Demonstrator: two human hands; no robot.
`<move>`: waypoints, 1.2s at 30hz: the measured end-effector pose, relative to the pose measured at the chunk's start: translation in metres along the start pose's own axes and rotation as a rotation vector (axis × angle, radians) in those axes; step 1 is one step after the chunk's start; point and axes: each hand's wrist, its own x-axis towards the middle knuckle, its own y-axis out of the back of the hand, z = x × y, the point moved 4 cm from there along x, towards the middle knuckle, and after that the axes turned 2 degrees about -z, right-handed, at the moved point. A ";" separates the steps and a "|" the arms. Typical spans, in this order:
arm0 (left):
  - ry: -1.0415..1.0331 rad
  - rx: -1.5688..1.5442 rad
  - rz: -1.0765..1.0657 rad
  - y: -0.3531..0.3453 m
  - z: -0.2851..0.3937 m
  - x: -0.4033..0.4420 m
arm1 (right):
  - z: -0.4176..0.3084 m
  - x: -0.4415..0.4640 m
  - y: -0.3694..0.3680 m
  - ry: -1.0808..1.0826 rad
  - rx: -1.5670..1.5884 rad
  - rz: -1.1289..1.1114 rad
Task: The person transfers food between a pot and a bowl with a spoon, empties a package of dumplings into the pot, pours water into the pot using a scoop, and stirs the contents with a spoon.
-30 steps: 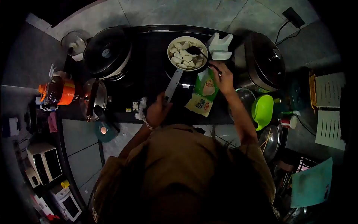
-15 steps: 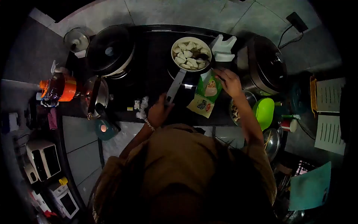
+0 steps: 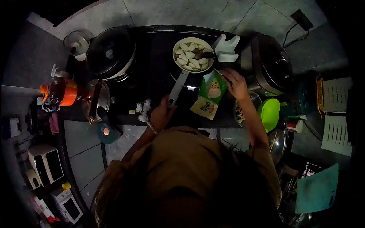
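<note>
A cream saucepan (image 3: 174, 57) stands on the black stove, filled with pale dumpling-like pieces (image 3: 193, 62) in liquid. A dark utensil head (image 3: 207, 55) lies among them at the right. My left hand (image 3: 161, 114) is closed around the near end of the saucepan's grey handle (image 3: 177, 89). To the right of the handle is a green and yellow food packet (image 3: 214, 89), its printed front facing up. My right hand (image 3: 235, 84) pinches the packet's upper right edge, with the fingertips partly hidden. The packet's near end hangs low over the counter.
A lidded black pan (image 3: 110, 53) sits on the left burner. Beside my right forearm are a bowl of food pieces (image 3: 240, 114) and a lime-green bowl (image 3: 270, 114). A large cooker (image 3: 268, 64) and a white stand (image 3: 227, 49) stand beyond. An orange-labelled bottle (image 3: 68, 92) is at the left.
The pieces in the saucepan have shifted slightly, and more liquid shows near the top. Both hands keep their places and grips; the view has moved a little.
</note>
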 end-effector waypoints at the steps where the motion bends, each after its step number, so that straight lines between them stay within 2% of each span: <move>1: -0.026 0.047 0.037 0.001 0.001 0.000 | -0.004 0.000 0.003 -0.005 0.027 0.032; 6: 0.002 0.037 0.021 -0.004 -0.003 0.001 | -0.012 -0.004 0.000 0.027 0.083 0.002; 9: -0.026 0.070 0.030 -0.002 -0.002 0.003 | -0.010 -0.011 -0.005 -0.028 0.041 0.091; 11: -0.084 0.096 0.021 -0.005 -0.007 0.003 | 0.000 -0.022 -0.008 -0.421 0.503 0.551; 12: -0.087 0.208 -0.005 -0.011 -0.020 0.004 | -0.003 -0.028 -0.008 -0.723 0.865 0.624; 13: -0.114 0.265 -0.043 -0.014 -0.022 0.005 | -0.001 -0.034 -0.015 -0.803 1.077 0.777; 14: -0.144 0.320 -0.080 -0.016 -0.023 0.006 | 0.000 -0.047 -0.026 -0.889 1.226 0.814; 16: -0.375 0.359 0.262 0.011 0.006 0.001 | -0.001 -0.076 -0.053 -1.007 1.439 0.872; 19: -0.406 0.326 0.118 0.031 0.032 0.001 | -0.039 -0.091 -0.057 -1.123 1.757 0.872; 20: -0.433 0.321 0.100 0.030 0.037 0.000 | -0.050 -0.094 -0.059 -1.139 1.767 0.908; 22: -0.401 -0.073 -0.071 0.025 0.043 0.000 | -0.072 -0.098 -0.060 -1.115 1.805 0.939; 23: -0.417 -0.073 -0.092 0.023 0.054 0.001 | -0.084 -0.100 -0.062 -1.085 1.857 0.941; 25: -0.060 -0.680 -0.529 0.000 0.080 0.001 | -0.110 -0.101 -0.070 -1.022 1.890 0.924; 26: -0.076 -0.673 -0.560 -0.010 0.093 0.003 | -0.121 -0.099 -0.074 -0.952 1.928 0.872; 27: 0.007 -0.795 -0.632 -0.022 0.103 0.004 | -0.131 -0.100 -0.077 -0.950 1.910 0.912; 28: 0.097 -0.915 -0.703 -0.032 0.111 0.007 | -0.140 -0.098 -0.080 -0.925 1.798 0.832; 29: 0.087 -0.905 -0.731 -0.040 0.118 0.010 | -0.147 -0.097 -0.081 -0.900 1.687 0.749; 30: 0.152 -0.940 -0.751 -0.048 0.124 0.014 | -0.149 -0.100 -0.079 -0.906 1.673 0.778; 31: 0.216 -0.972 -0.769 -0.055 0.129 0.017 | -0.150 -0.102 -0.073 -0.869 1.532 0.817; 32: 0.223 -0.996 -0.784 -0.063 0.131 0.019 | -0.149 -0.105 -0.066 -0.835 1.392 0.847; 33: 0.220 -0.986 -0.806 -0.074 0.132 0.020 | -0.144 -0.115 -0.058 -0.842 1.380 0.870; 35: 0.116 -1.105 -0.610 -0.088 0.134 0.024 | -0.135 -0.147 -0.029 -0.797 1.128 0.630; 36: 0.123 -1.096 -0.623 -0.092 0.137 0.024 | -0.128 -0.174 -0.013 -1.060 1.102 0.710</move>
